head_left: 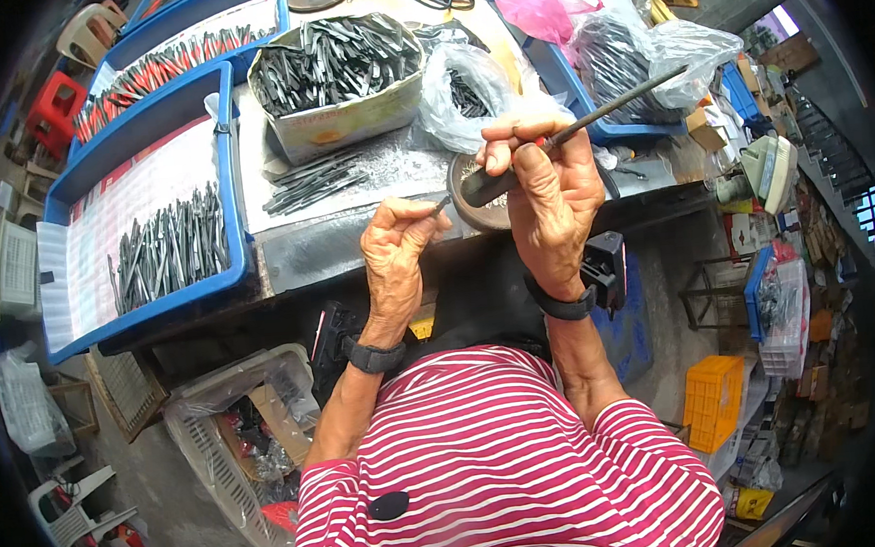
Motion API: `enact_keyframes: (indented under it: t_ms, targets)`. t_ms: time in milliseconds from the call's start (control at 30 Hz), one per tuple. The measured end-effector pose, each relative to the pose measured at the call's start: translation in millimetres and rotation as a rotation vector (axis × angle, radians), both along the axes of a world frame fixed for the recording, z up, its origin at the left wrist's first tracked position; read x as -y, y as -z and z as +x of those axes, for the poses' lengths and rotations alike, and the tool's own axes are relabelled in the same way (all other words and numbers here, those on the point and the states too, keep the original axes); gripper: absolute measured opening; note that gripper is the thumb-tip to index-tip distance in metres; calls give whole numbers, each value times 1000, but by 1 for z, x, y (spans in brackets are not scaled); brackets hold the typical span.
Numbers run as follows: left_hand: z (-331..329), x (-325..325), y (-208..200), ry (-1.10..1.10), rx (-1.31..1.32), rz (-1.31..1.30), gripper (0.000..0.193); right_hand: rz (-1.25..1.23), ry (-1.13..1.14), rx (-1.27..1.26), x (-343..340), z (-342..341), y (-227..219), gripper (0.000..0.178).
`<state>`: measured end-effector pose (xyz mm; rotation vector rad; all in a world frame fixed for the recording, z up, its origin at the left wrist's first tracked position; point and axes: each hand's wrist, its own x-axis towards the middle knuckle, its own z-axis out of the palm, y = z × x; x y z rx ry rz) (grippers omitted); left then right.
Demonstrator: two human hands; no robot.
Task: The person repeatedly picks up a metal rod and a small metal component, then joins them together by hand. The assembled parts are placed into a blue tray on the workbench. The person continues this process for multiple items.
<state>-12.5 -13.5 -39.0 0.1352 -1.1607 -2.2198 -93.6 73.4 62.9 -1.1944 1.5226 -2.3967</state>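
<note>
My right hand (553,191) is closed around a screwdriver-like tool (627,98), with a thick black handle end and a long dark shaft pointing up to the right. A bit of red shows where the shaft meets the fingers. To its left, my left hand (396,251) pinches a small dark piece (441,206) between thumb and fingertips, just short of the black handle end. Both hands are raised above the table's front edge. Behind them sits a round brown dish (464,207), partly covered by the right hand and the tool.
On the table, a carton (348,124) brims with dark thin strips, with loose strips (314,184) before it. Blue trays (243,210) of strips line the left. Plastic bags (461,87) stand behind my hands. A grated bin (212,428) and an orange crate (714,402) are lower down.
</note>
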Motion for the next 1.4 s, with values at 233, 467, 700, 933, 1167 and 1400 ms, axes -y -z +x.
enact_keyframes:
  t_ms: [233, 467, 700, 933, 1167, 1400]
  targets:
    - [3, -2, 3, 5, 0, 35, 5, 90, -27, -47, 11, 7, -2, 15]
    - [2, -1, 6, 16, -31, 21, 5, -238, 56, -278, -1, 4, -34, 14]
    - [3, 1, 5, 26, -28, 24, 6, -77, -71, -107, 4, 12, -2, 13]
    - [2, 0, 6, 30, 10, 17, 5, -256, 85, -301, -15, 9, -43, 18]
    - [9, -2, -8, -71, 94, -142, 8, -129, 162, -211, -8, 7, -8, 15]
    - [9, -3, -18, -662, -4, -1031, 24, 396, -22, 336, -29, 10, 10, 18]
